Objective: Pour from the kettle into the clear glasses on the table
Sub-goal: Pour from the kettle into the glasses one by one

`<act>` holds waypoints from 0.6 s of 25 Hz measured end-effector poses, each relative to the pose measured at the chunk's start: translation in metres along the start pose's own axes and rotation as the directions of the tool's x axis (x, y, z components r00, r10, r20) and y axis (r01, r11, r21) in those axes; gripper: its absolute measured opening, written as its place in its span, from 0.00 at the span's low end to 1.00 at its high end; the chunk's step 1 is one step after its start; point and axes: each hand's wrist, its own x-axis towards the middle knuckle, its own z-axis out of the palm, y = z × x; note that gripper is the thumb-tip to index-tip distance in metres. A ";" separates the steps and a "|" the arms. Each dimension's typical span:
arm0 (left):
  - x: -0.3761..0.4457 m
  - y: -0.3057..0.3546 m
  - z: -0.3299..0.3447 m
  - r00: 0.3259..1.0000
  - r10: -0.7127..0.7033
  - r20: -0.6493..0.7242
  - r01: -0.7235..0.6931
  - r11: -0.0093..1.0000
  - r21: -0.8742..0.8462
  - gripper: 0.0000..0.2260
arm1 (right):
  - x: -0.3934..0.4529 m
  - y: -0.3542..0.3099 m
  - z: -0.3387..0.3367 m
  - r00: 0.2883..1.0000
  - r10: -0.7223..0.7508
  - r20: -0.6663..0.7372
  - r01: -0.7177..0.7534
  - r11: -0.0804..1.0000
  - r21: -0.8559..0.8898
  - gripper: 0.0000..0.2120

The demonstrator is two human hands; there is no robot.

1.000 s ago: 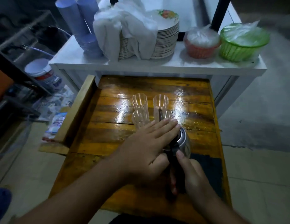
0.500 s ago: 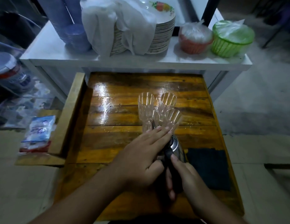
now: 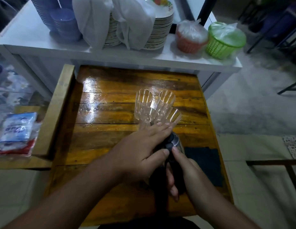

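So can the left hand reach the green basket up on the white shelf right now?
Probably not right away: the left hand is pressed on the kettle, and the green basket sits far off, beyond the glasses.

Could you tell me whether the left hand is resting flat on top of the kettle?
Yes, the left hand lies palm-down over the top of the kettle, while the right hand grips its black handle.

The wooden table (image 3: 111,139) has a glossy plank top. Four clear glasses (image 3: 156,107) stand clustered just past centre, toward 12 o'clock. A dark cloth (image 3: 205,164) lies flat at 3 o'clock. The kettle (image 3: 174,141) is at centre, mostly hidden; whether it rests on the table cannot be told.
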 end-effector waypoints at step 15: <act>0.003 0.003 0.003 0.997 -0.033 -0.072 0.026 0.995 -0.100 0.32 | -0.005 -0.016 0.001 0.994 0.023 0.103 -0.033 0.995 0.094 0.36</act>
